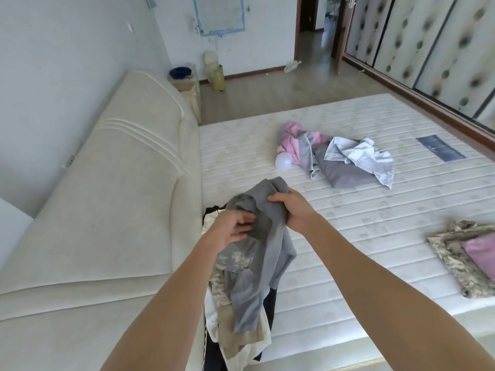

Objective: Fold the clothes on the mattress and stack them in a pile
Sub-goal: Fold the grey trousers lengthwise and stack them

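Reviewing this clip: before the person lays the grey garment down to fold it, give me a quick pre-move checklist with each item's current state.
1. Right hand grips the grey garment: ok.
2. Left hand has a hold on it: cannot tell; its fingers lie straight against the cloth.
3. Garment free of the unfolded heap below: cannot tell; its lower end hangs against it.
4. Bare mattress beside the hands to spread it on: ok.
5. Folded pile started at right: ok.
6. Light bulb away from the hands: ok.

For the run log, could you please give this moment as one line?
right hand: grips grey garment | left hand: touches it | folded pile: right | unfolded heap: ahead
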